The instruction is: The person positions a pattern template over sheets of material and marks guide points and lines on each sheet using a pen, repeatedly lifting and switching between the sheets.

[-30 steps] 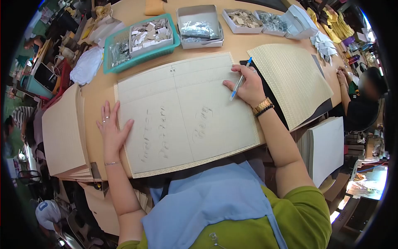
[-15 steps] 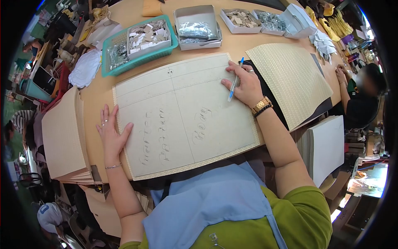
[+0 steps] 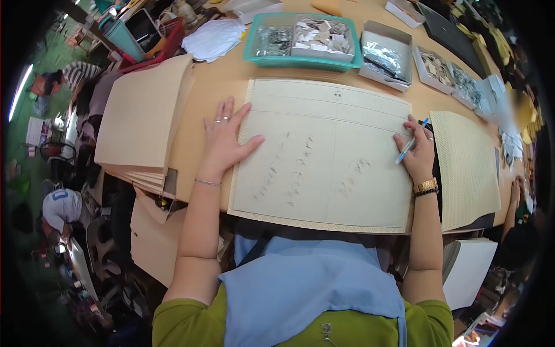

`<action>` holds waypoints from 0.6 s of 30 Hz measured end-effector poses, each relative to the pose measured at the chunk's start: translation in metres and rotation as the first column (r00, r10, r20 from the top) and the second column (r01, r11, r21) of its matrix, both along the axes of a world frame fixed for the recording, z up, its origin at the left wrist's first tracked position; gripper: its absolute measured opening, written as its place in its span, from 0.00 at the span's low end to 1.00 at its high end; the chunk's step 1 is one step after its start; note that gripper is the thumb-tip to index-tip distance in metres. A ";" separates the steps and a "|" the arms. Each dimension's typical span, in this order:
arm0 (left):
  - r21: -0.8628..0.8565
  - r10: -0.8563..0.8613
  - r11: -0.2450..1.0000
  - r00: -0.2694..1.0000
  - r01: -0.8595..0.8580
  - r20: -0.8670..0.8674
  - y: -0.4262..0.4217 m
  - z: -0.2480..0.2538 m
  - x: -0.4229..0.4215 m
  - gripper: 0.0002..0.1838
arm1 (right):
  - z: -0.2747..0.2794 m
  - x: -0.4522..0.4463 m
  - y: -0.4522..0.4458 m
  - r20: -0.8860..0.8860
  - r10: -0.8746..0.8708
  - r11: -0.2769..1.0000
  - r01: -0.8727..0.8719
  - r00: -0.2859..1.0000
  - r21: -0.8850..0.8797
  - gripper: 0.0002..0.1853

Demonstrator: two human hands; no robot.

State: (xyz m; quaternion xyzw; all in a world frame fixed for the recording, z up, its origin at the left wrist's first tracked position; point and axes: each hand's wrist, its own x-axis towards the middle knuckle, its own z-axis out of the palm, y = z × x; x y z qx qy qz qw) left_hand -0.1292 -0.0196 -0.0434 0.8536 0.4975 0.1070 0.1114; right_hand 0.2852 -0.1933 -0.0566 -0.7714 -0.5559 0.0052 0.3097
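A cream board [image 3: 289, 173] with ruled lines and blurred handwriting lies flat before me, over a slightly larger woven-textured sheet [image 3: 300, 222] whose rim shows below it. At the board's left edge is my left hand [image 3: 227, 141], fingers spread and thumb over the board, holding nothing. My right hand [image 3: 420, 153] rests by the right edge with a blue pen [image 3: 407, 149] held between its fingers. The pen slants over the board's upper right part.
Beyond the board stand a teal basket [image 3: 306, 63] of small pieces and a white box [image 3: 387, 52] of plastic packets. A stack of boards [image 3: 139, 115] is at left, a woven sheet [image 3: 465, 173] at right. Several people work around.
The head view has swung left, so the board and table items appear farther right and turned. My left hand sits slightly higher along the board's edge; the right hand still holds the pen.
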 end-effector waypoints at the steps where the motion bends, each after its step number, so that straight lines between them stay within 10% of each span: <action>1: 0.005 -0.008 1.000 1.000 0.007 0.012 0.000 0.000 0.000 0.44 | 0.000 0.000 0.000 -0.003 0.001 1.000 -0.001 1.000 0.006 0.24; 18: -0.002 0.003 1.000 1.000 -0.003 -0.018 0.000 0.000 0.000 0.46 | 0.010 -0.005 -0.003 -0.033 0.003 1.000 -0.003 0.999 -0.008 0.26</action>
